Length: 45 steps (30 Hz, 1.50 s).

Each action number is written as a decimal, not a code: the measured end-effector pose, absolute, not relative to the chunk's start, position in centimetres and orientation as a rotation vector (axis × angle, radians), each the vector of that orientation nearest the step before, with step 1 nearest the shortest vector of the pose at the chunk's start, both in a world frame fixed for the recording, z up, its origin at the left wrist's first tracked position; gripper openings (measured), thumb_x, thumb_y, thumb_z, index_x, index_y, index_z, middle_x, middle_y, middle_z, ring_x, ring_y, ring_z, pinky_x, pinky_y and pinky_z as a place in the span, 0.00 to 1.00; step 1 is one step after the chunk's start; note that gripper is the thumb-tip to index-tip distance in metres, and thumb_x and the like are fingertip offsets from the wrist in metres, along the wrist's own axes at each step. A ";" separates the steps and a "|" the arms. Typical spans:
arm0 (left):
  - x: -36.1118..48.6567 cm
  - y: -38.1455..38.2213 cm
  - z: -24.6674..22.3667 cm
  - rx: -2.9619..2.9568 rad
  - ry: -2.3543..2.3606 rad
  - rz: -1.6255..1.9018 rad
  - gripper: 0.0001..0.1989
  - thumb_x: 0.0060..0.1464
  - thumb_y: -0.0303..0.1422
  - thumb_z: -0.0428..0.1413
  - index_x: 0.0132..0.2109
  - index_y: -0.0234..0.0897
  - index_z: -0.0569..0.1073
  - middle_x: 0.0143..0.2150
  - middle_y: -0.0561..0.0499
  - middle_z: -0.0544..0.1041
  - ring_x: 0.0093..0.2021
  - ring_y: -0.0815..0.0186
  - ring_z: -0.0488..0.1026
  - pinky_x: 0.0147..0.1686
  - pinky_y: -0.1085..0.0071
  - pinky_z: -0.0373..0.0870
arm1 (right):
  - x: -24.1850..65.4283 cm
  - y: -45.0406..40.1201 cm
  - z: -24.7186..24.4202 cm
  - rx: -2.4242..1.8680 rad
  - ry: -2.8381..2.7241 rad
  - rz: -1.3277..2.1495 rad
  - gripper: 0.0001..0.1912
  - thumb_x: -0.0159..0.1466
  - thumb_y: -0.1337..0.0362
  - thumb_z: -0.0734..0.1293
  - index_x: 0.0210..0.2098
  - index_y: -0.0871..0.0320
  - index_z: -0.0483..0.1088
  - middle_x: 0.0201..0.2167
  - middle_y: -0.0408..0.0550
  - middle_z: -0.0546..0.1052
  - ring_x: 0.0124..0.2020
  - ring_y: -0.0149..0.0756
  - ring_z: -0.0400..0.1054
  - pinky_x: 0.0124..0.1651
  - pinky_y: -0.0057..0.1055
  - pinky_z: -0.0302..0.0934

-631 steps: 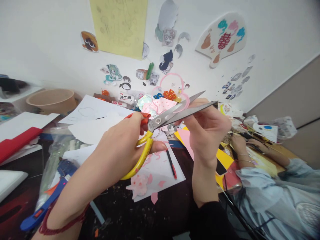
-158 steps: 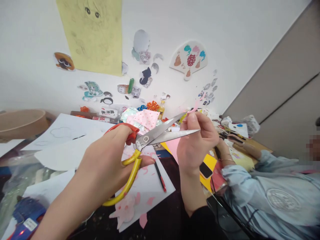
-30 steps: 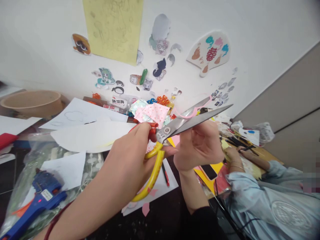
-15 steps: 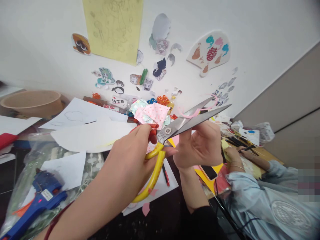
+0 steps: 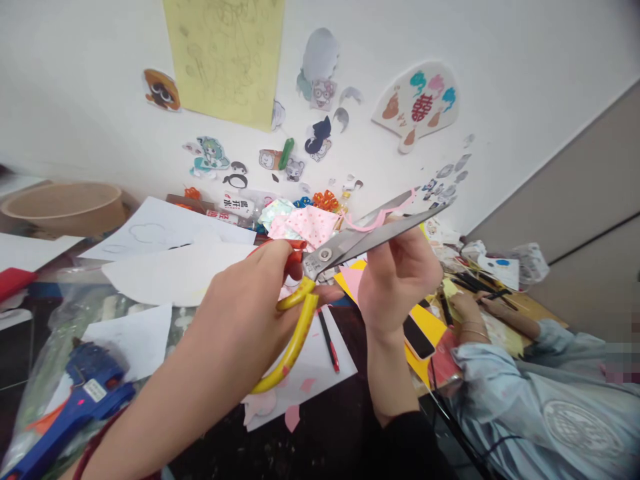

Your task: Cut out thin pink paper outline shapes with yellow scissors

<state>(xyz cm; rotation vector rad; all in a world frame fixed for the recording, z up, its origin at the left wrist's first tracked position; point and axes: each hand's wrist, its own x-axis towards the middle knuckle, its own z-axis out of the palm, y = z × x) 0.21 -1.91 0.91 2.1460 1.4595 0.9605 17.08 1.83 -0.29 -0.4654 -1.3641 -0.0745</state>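
Note:
My left hand (image 5: 250, 307) grips the scissors (image 5: 299, 333) by their yellow and red handles. The blades point up to the right and stand slightly apart. A thin, curling pink paper strip (image 5: 367, 227) lies across them. My right hand (image 5: 403, 280) is just behind the blades, its fingers curled at the strip; the blades partly hide the fingertips. Below the hands, a white sheet (image 5: 320, 390) bears a red and black pen (image 5: 330, 343) and pink paper scraps (image 5: 292, 418).
A blue glue gun (image 5: 83, 400) lies at lower left, near white papers (image 5: 150, 273) and a round wooden container (image 5: 65, 210). A phone (image 5: 419, 338) rests on yellow paper at right. Another person's hands (image 5: 470, 310) work beyond it. Cutouts cover the wall.
My left hand and the scissors have shifted left and slightly down. The pink strip has moved left too. The fingers of my right hand have moved up, uncovering more of the yellow paper.

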 end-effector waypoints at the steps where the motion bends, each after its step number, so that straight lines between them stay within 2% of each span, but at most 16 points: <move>1: 0.1 -1.9 0.9 2.153 1.464 0.959 0.18 0.57 0.52 0.54 0.36 0.41 0.65 0.32 0.52 0.74 0.26 0.64 0.66 0.28 0.67 0.58 | 17.2 1.7 -0.2 -0.469 -1.375 -0.034 0.06 0.64 0.71 0.68 0.36 0.53 0.76 0.29 0.39 0.77 0.30 0.28 0.73 0.34 0.28 0.71; 7: -0.2 -1.8 0.9 2.204 1.475 0.968 0.19 0.58 0.52 0.53 0.33 0.42 0.62 0.29 0.53 0.70 0.24 0.65 0.61 0.26 0.67 0.56 | 17.6 1.4 0.2 -0.429 -1.409 0.137 0.09 0.62 0.74 0.69 0.35 0.54 0.77 0.29 0.38 0.78 0.26 0.25 0.71 0.30 0.25 0.70; 13: -0.4 -1.5 0.6 2.192 1.453 1.032 0.16 0.55 0.50 0.56 0.36 0.43 0.64 0.29 0.52 0.71 0.25 0.62 0.65 0.26 0.66 0.57 | 17.7 1.7 -0.2 -0.385 -1.346 0.217 0.07 0.60 0.75 0.70 0.33 0.56 0.78 0.23 0.36 0.74 0.21 0.24 0.69 0.23 0.24 0.66; 20: -0.5 -1.7 0.7 2.204 1.462 0.968 0.19 0.56 0.51 0.56 0.43 0.43 0.65 0.40 0.49 0.75 0.36 0.57 0.71 0.29 0.67 0.59 | 17.6 1.4 0.0 -0.459 -1.294 0.200 0.08 0.60 0.75 0.69 0.31 0.57 0.78 0.21 0.35 0.72 0.19 0.23 0.67 0.21 0.22 0.62; 29: -0.5 -1.6 0.6 2.240 1.448 0.979 0.20 0.59 0.54 0.54 0.40 0.42 0.64 0.33 0.54 0.72 0.29 0.63 0.66 0.31 0.68 0.58 | 17.5 1.0 0.2 -0.526 -1.294 0.194 0.07 0.60 0.74 0.70 0.29 0.56 0.76 0.19 0.35 0.71 0.18 0.24 0.67 0.20 0.22 0.62; 37: -0.3 -1.4 0.5 2.127 1.387 1.045 0.24 0.52 0.58 0.57 0.36 0.42 0.64 0.28 0.54 0.68 0.26 0.63 0.63 0.27 0.66 0.59 | 17.4 1.0 0.2 -0.510 -1.302 0.191 0.08 0.60 0.75 0.69 0.29 0.57 0.76 0.19 0.36 0.72 0.19 0.23 0.66 0.21 0.23 0.63; 45: -0.3 -1.4 0.8 2.109 1.366 1.012 0.25 0.51 0.60 0.56 0.32 0.43 0.63 0.24 0.56 0.66 0.23 0.65 0.60 0.25 0.67 0.58 | 17.5 0.9 0.2 -0.514 -1.321 0.199 0.08 0.61 0.74 0.70 0.29 0.56 0.76 0.19 0.35 0.72 0.19 0.23 0.66 0.21 0.22 0.63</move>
